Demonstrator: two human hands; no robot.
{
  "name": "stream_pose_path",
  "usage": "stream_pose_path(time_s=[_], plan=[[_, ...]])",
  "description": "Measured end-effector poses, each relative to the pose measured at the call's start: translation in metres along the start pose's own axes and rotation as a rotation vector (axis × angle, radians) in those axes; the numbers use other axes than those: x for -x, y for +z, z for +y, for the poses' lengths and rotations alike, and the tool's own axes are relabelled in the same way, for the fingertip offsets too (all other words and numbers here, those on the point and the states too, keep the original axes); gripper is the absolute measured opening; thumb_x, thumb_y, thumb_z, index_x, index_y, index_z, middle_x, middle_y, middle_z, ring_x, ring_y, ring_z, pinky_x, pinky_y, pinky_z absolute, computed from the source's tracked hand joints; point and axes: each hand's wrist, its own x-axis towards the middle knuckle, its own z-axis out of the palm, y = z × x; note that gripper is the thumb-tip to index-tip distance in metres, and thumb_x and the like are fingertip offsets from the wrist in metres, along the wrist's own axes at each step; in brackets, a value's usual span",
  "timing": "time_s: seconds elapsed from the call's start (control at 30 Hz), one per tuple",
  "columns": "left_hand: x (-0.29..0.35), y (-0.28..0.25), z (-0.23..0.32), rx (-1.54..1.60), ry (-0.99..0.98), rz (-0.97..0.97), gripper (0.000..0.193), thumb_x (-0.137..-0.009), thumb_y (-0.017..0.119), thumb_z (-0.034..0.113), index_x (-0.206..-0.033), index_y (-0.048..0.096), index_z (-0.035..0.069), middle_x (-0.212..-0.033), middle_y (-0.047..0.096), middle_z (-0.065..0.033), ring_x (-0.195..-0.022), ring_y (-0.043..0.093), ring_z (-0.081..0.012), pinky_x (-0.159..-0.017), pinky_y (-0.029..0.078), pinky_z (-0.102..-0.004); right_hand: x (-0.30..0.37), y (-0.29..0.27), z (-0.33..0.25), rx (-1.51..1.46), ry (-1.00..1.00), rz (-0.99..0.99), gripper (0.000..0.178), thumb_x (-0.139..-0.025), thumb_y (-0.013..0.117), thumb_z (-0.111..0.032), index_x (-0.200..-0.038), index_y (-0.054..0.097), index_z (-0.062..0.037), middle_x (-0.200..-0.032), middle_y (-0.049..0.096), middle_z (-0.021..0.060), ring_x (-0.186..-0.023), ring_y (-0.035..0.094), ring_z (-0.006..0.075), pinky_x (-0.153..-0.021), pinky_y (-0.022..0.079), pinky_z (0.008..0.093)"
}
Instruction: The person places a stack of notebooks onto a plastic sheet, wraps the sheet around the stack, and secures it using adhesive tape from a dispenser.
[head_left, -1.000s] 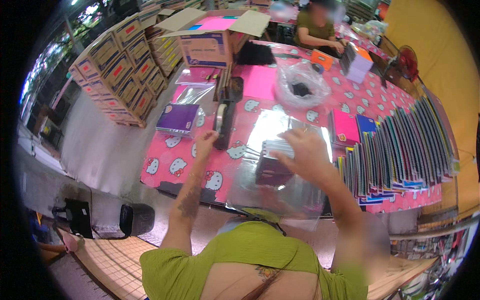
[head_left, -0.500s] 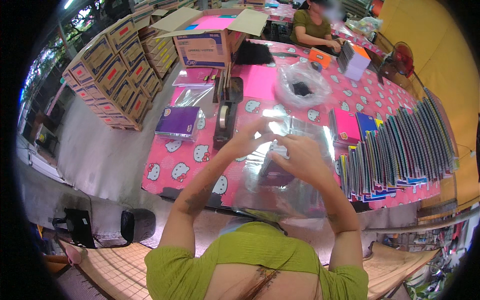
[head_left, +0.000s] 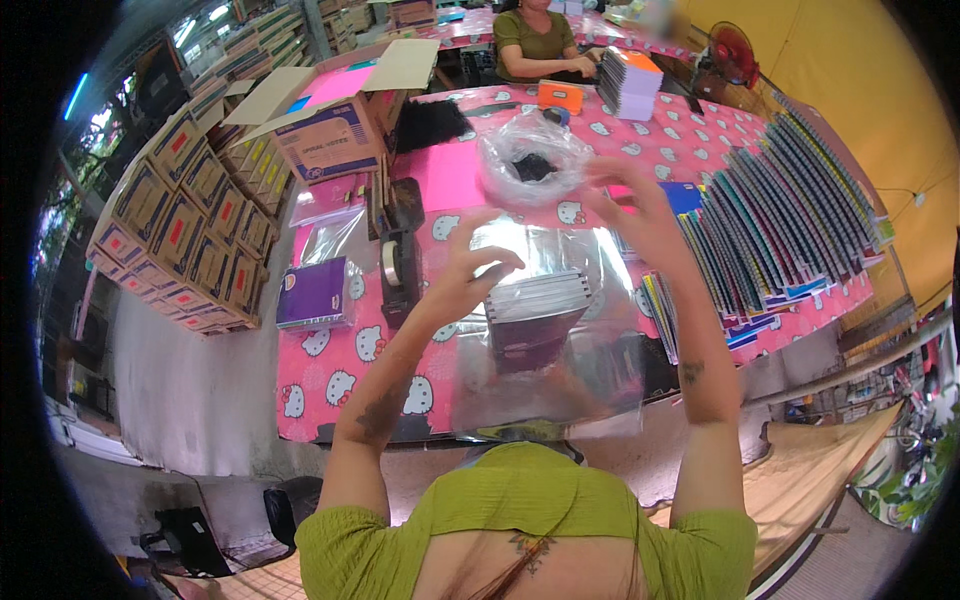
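In front of me a stack of purple spiral notebooks (head_left: 535, 335) lies on transparent plastic sheets (head_left: 600, 385), with its bound edges facing away from me. My left hand (head_left: 470, 280) hovers just left of the stack, fingers apart and curved, holding nothing that I can see. Farther off, my right hand (head_left: 632, 205) is raised between the crumpled plastic bag (head_left: 540, 165) and the row of spiral notebooks (head_left: 780, 215). Its fingers are spread, slightly blurred, and nothing shows in them.
Left of the sheets stand a black tape dispenser (head_left: 399, 270) and wrapped purple notebooks (head_left: 318, 292). Behind them is an open cardboard box (head_left: 330, 140). Across the table a person (head_left: 540, 45) sits by a notebook pile (head_left: 628, 90). Stacked cartons (head_left: 190, 220) stand on the floor at left.
Both hands have come away from the notebook stack and moved apart. The right hand has gone up and to the right, the left a little left. The view has turned rightward.
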Motion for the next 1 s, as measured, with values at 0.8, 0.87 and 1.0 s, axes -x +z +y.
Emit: stream_pose_path(time_s=[0.8, 0.87, 1.0], plan=[[-0.015, 0.036, 0.0, -0.09, -0.036, 0.053, 0.017, -0.081, 0.076, 0.013, -0.096, 0.076, 0.02, -0.145, 0.042, -0.0138, -0.137, 0.032, -0.0328, -0.113, 0.023, -0.0473, 0.111, 0.043, 0.086, 0.538, -0.266, -0.303, 0.071, -0.081, 0.067, -0.056, -0.141, 0.049, -0.0227, -0.153, 0.034, 0.0186, -0.141, 0.032, 0.0397, -0.115, 0.018, 0.0602], [-0.015, 0.031, 0.0, -0.089, -0.037, 0.058, 0.016, -0.08, 0.076, 0.014, -0.095, 0.076, 0.021, -0.144, 0.042, -0.0138, -0.136, 0.032, -0.034, -0.113, 0.022, -0.0486, 0.123, 0.042, 0.074, 0.515, -0.272, -0.271, 0.067, -0.083, 0.067, -0.055, -0.14, 0.051, -0.0242, -0.154, 0.033, 0.018, -0.144, 0.028, 0.0375, -0.115, 0.015, 0.0613], [-0.022, 0.034, 0.001, -0.13, 0.022, 0.004, 0.018, -0.079, 0.077, 0.013, -0.095, 0.076, 0.022, -0.146, 0.04, -0.014, -0.136, 0.032, -0.0347, -0.112, 0.022, -0.0487, 0.124, 0.046, 0.078, 0.562, -0.307, -0.427, 0.064, -0.083, 0.067, -0.055, -0.138, 0.053, -0.0266, -0.155, 0.031, 0.0171, -0.146, 0.024, 0.0358, -0.115, 0.014, 0.0628]])
